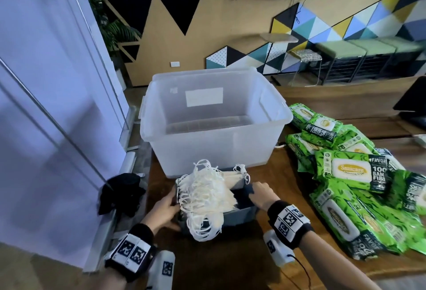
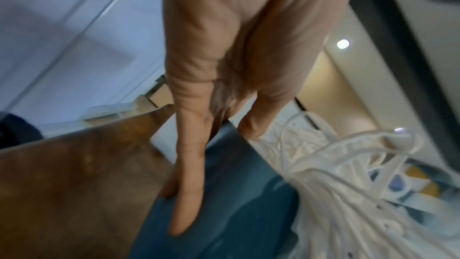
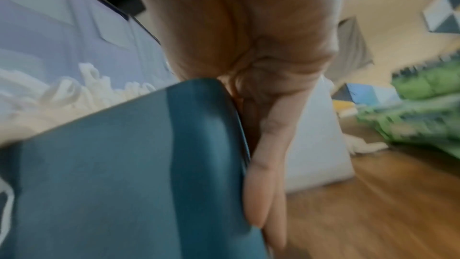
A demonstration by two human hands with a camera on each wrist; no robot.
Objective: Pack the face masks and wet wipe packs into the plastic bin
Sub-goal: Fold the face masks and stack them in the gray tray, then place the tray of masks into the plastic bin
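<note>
1. Leftmost, the left hand [image 1: 164,209] sits lower centre-left of the head view: straight fingers [image 2: 189,184] flat against the left wall of the small dark blue-grey plastic box [image 1: 239,214], thumb hooked over its rim. A clamp, not a wrap.
2. Mid-frame, the loose white face masks w/ elastic ear loops [image 1: 202,199] heap above that box, loops spilling over the front edge. Prob. very light, soft and floppy; loops snag easily, so lifting the stiff box by both side walls beats grabbing the pile.
3. Above that, centre of frame, the big clear plastic bin [image 1: 214,146] stands open, nothing visible inside.
4. Right of the box, the right hand [image 1: 261,194] grips the right wall, fingers [image 3: 263,164] down the outside.
5. Far right, the green wet wipe packs [image 1: 352,169] lie piled on the brown wooden table [image 1: 253,255], well apart from both hands. Likely heavier, squashy, slick film; take one across its flat faces.
</note>
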